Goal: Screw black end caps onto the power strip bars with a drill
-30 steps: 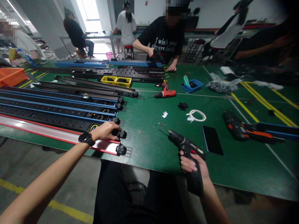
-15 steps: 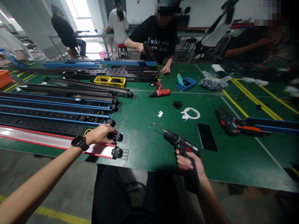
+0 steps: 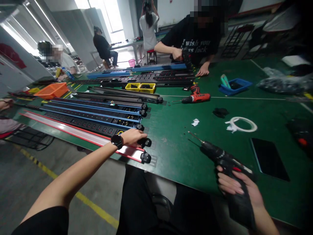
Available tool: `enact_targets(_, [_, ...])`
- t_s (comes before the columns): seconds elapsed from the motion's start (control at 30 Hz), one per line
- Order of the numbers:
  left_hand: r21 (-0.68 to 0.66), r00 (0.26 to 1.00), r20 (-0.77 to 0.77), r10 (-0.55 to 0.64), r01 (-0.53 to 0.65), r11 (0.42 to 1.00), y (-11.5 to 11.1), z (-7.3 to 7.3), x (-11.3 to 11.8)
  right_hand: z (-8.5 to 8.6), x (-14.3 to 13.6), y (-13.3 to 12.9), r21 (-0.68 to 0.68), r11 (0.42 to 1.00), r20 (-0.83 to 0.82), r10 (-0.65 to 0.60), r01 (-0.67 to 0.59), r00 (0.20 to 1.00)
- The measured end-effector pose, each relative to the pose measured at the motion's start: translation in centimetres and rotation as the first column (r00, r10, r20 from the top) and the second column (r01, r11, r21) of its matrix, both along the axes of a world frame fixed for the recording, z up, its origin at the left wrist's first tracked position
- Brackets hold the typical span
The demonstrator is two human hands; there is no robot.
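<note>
In my right hand (image 3: 236, 184) is a black cordless drill (image 3: 220, 156), its long bit pointing left and up over the green table. My right fingers wrap round the grip below the red trigger. My left hand (image 3: 133, 137), with a watch on the wrist, closes over the end of a black power strip (image 3: 97, 127) with a row of sockets, beside its black cable gland (image 3: 147, 142). My fingertips there are partly hidden. Nearest me lies a red-edged strip (image 3: 80, 134) with a pale face and its own cable gland (image 3: 146, 158).
Blue-edged strips (image 3: 97, 109) lie beyond my left hand. An orange-red drill (image 3: 199, 98), white coiled tubing (image 3: 244, 124), a phone (image 3: 270, 160), a blue tray (image 3: 236, 87), yellow bins (image 3: 147, 88) and an orange bin (image 3: 52, 90) are on the table. Across it, a co-worker (image 3: 195, 39) holds a drill.
My view has swung left, so the whole scene sits further right. My left hand stays at the strip's end; my right hand still holds the drill.
</note>
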State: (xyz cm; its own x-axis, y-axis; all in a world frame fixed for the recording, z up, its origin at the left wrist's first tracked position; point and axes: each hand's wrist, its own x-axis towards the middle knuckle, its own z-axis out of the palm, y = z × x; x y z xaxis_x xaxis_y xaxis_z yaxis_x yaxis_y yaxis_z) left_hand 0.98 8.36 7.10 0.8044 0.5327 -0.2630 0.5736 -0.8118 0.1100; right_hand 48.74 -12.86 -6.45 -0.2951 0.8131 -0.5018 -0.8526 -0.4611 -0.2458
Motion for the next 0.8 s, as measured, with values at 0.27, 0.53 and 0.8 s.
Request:
enact_targets(0.27, [-0.103, 0.999, 0.026, 0.047, -0.044, 0.994, 1.7, 0.3, 0.8, 1.2, -0.8, 0.3, -0.010, 1.000, 0.079, -0.011, 0.012, 0.997])
enact_targets(0.53, [-0.276, 0.990, 0.138, 0.011, 0.028, 0.961, 3.5, -0.7, 2.4, -0.3, 0.5, 0.6, -0.047, 0.999, 0.148, 0.033, -0.026, 0.988])
enact_targets(0.8, [-0.563, 0.977, 0.169, 0.127, -0.010, 0.827, 5.2, -1.4, 4.4, -0.1, 0.3, 0.6, -0.024, 0.999, 0.154, 0.026, -0.022, 0.988])
